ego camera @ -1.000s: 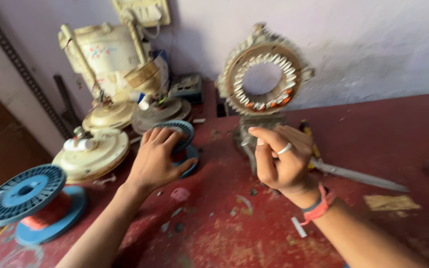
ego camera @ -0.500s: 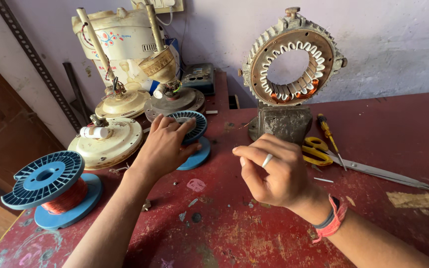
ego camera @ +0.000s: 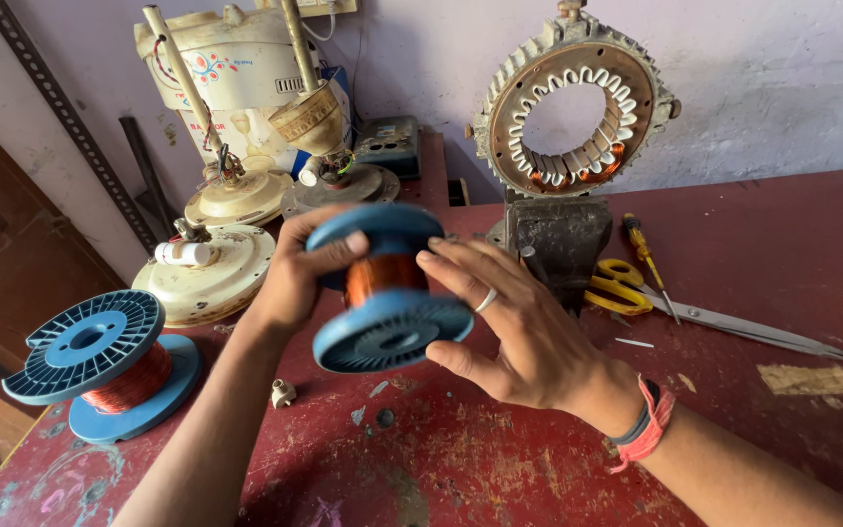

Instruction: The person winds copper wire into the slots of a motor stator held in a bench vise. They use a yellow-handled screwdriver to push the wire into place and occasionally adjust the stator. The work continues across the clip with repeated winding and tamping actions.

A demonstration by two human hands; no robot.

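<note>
I hold a blue plastic spool of copper wire [ego camera: 385,289] in the air above a red worktable [ego camera: 500,449]. My left hand [ego camera: 300,273] grips its far flange, thumb on the upper rim. My right hand [ego camera: 514,327], with a ring and a red wristband, touches the near side, fingers spread along the core and lower flange. Just behind the spool stands a round motor stator [ego camera: 572,107] with pale windings, clamped upright in a grey vise [ego camera: 558,239].
A second blue spool of copper wire [ego camera: 100,361] lies at the left. Cream fan motor housings [ego camera: 212,268] and fan parts crowd the back left. Yellow-handled scissors [ego camera: 695,307] and a screwdriver [ego camera: 644,252] lie right of the vise. A scrap of tape [ego camera: 812,379] lies farther right.
My left hand has lifted the blue spool off the table toward me. My right hand has opened out and come against the spool's near side. The view has moved closer.
</note>
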